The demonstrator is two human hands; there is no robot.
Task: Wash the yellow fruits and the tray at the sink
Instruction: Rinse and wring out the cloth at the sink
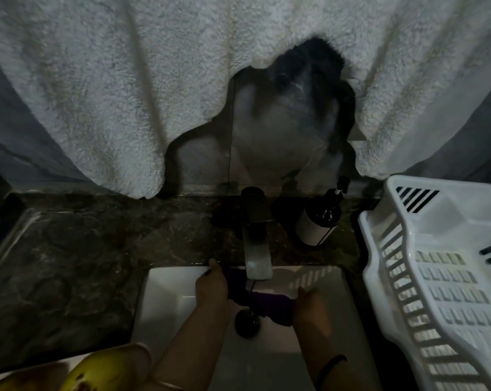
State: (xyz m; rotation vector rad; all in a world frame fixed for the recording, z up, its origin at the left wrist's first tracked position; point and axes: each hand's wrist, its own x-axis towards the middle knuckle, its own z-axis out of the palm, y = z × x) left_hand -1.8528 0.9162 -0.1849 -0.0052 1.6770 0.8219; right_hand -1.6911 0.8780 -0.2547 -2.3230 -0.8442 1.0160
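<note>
- The white sink [165,300] holds a dark purple item [267,303], just under the faucet [257,258] and above the black drain plug [247,323].
- The item is possibly the tray; it is too dim to tell.
- Left hand [212,289] and right hand [309,304] each grip one end of it, fingers curled round it.
- The yellow fruits [97,371], brown-spotted, lie in a pale dish [144,352] at the sink's near-left corner.
- A slatted white basket [436,277] sits on the table [83,263], to the right of the sink.

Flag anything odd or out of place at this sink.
A fluffy white towel hangs over the glossy wall behind the faucet, hiding most of it. The white dish rack at the right looks tilted, possibly from lens distortion. Nothing looks spilled or broken.
</note>
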